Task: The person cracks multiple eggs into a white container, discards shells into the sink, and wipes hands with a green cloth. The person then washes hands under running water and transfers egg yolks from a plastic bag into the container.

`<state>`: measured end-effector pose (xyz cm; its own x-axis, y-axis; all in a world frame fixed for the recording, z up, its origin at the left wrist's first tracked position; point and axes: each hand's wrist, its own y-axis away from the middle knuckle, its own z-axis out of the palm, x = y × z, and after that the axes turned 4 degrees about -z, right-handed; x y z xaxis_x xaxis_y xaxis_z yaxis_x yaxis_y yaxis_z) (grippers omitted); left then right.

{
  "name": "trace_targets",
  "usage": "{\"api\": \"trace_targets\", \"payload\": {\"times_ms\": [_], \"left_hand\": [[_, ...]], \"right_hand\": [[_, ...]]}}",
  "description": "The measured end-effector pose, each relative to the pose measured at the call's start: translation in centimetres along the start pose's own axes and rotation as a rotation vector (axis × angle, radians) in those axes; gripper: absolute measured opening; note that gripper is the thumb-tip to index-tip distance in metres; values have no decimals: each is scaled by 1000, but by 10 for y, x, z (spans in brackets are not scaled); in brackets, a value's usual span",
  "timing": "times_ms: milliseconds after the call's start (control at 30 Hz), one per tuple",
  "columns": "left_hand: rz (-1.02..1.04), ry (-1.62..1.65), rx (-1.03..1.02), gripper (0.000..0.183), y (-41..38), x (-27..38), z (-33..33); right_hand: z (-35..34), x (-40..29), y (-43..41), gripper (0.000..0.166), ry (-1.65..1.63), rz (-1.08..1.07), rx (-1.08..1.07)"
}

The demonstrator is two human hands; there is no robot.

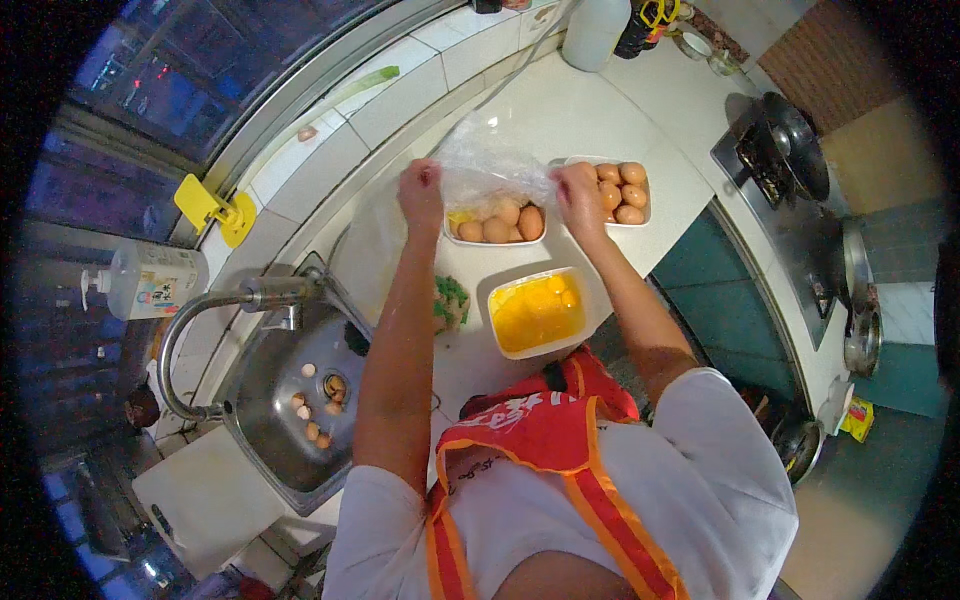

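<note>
Clear plastic film [495,157] is stretched between my left hand [421,196] and my right hand [583,201], each gripping one side of it. The film hangs over the back part of a white container [495,242] with brown eggs [496,229] and something yellow in its corner. Just right of my right hand, partly behind it, is another white container [646,196] of brown eggs. Nearer to me, a white tub [498,341] holds yellow beaten egg [536,311] with a few whole yolks. Chopped greens [450,296] lie beside my left forearm.
At left is a steel sink [277,420] with broken eggshells [322,441] and a curved faucet [171,352]. A white cutting board [210,495] lies below it. A pump bottle [157,283] stands by the window. At right is a stove [787,255] with a black wok [802,150].
</note>
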<state>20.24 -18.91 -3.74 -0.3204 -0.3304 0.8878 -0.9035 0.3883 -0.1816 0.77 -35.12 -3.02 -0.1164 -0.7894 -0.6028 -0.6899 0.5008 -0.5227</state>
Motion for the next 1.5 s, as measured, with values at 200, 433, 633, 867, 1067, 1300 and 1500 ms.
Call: {"api": "trace_targets", "payload": {"times_ms": [200, 433, 633, 867, 1067, 1300, 1500], "left_hand": [[-513, 688, 45, 42, 43, 31, -25], [170, -178, -90, 62, 67, 43, 4], [-45, -473, -306, 66, 96, -21, -28], [478, -728, 128, 56, 90, 46, -38], [338, -1125, -230, 71, 41, 18, -20], [239, -668, -110, 57, 30, 11, -29], [416, -893, -202, 53, 44, 20, -17]], "right_hand": [[-38, -29, 44, 17, 284, -220, -316], [-12, -51, 13, 25, 88, -150, -280], [-8, 4, -56, 48, -39, 411, -463], [-20, -57, -46, 47, 286, -539, -405], [-11, -34, -31, 49, 434, -39, -741], [-15, -28, -39, 40, 124, -355, -584], [44, -25, -51, 23, 295, -404, -535]]}}
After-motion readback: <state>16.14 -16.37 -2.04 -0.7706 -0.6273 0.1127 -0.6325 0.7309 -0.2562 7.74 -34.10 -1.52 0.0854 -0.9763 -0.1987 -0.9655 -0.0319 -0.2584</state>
